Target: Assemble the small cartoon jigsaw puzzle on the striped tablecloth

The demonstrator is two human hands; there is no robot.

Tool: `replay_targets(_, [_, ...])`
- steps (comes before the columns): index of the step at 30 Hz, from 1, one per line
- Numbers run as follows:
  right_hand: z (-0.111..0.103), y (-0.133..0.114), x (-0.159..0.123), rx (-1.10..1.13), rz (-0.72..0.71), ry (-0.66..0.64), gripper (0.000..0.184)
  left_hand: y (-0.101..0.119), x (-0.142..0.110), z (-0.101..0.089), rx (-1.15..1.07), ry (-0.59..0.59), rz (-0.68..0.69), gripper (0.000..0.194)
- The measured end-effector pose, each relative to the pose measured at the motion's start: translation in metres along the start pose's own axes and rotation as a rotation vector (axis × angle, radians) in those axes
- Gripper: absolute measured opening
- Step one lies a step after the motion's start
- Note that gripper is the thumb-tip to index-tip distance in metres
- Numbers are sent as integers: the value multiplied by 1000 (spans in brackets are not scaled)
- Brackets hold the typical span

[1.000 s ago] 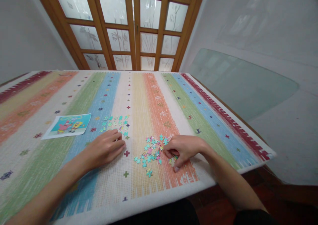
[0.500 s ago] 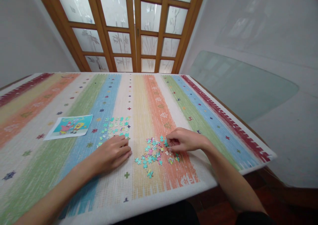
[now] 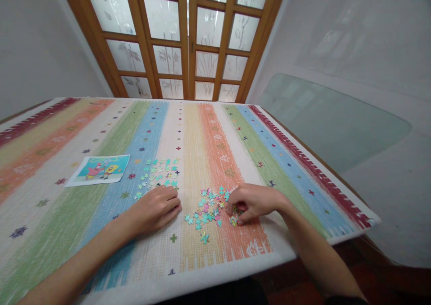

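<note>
Right now the right hand [image 3: 253, 201] lies curled over the near right edge of a loose heap of small jigsaw pieces [image 3: 209, 207], its fingers bent down so the tips press among a few pieces on the orange stripe of the striped cloth [image 3: 269, 170] that covers the table; whether a piece is actually pinched between thumb and forefinger cannot be told, since the knuckles hide the tips. The left hand [image 3: 155, 208] rests palm down and nearly flat, fingers loosely together, holding nothing, just in front of a second, more spread-out group of sorted pieces [image 3: 159, 172] on the blue and white stripes. Further to the left, well apart from both hands, lies a printed cartoon reference picture [image 3: 100, 169], flat on the cloth. The pieces look like thin die-cut card, mostly turquoise with some pink and yellow: very light, stiff enough to keep their shape, yet easy to bend or fray at the little tabs if squeezed. Lying flat on a woven, slightly rough cloth, they probably will not slide freely, so a fingertip pinch at two opposite edges, or a nail slipped under a tab to tip one up, seems the surest hold; pressing down from above only pins them. One stray piece [image 3: 204, 238] sits a little nearer the table edge than the heap, by itself, and would be the easiest to lift cleanly.
</note>
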State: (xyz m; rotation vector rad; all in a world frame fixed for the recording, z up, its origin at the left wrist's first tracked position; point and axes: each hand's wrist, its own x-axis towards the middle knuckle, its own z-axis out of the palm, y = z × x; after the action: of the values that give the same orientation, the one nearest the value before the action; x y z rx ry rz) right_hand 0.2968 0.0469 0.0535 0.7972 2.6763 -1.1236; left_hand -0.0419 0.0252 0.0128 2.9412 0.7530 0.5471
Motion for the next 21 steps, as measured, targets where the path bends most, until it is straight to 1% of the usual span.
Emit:
replay_targets(2, [4,-2,5,-22,19,-26,20,0,1,0,6,-4,-3,29])
replay_targets(4, [5,-5,9,-27,42,-40,16,1,1,-1,13,-13,0,30])
replay_targets(6, [5,-7,10,-17,65,-56,14,1,1,-1,15,-18,3,31])
replay_targets(13, [5,-7,11,6,136,-108,17,1,1,0,9,5,7,31])
replay_targets(17, [6,-5,12,11,114,-113,18,4,2,-2,6,-8,10,31])
replay_targets(19, [6,-4,11,13,90,-91,19,8,4,-3,-15,-12,13,30])
replay_targets(21, [6,-4,11,18,71,-68,23,11,5,-3,-39,-13,15,29])
